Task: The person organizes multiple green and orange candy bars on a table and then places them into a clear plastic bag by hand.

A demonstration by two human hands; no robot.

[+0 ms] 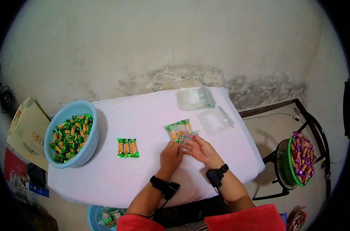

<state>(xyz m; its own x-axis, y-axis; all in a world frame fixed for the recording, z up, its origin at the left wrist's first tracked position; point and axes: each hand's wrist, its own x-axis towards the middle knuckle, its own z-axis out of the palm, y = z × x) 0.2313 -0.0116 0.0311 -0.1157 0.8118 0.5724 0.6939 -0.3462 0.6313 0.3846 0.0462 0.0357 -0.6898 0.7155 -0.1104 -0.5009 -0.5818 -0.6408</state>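
A clear zip bag (pixel 179 129) with green and orange wrapped snacks in it lies on the white-covered table, its open end towards me. My left hand (pixel 171 156) grips the near edge of this bag. At the bag's right side, my right hand (pixel 198 150) has its fingers at the zip edge, thumb and fingertips around the clear plastic. To the left, several green-wrapped snacks (pixel 128 148) lie side by side in a short row. A black band with a small box is strapped on each wrist.
A blue basin (pixel 96 127) of green-wrapped snacks stands at the table's left. Empty clear bags (pixel 193 98) are stacked at the back, with another bag (pixel 215 121) nearer. A green basket (pixel 290 164) of purple-wrapped snacks rests on a stool at right. Another blue basin (pixel 92 217) sits below the table.
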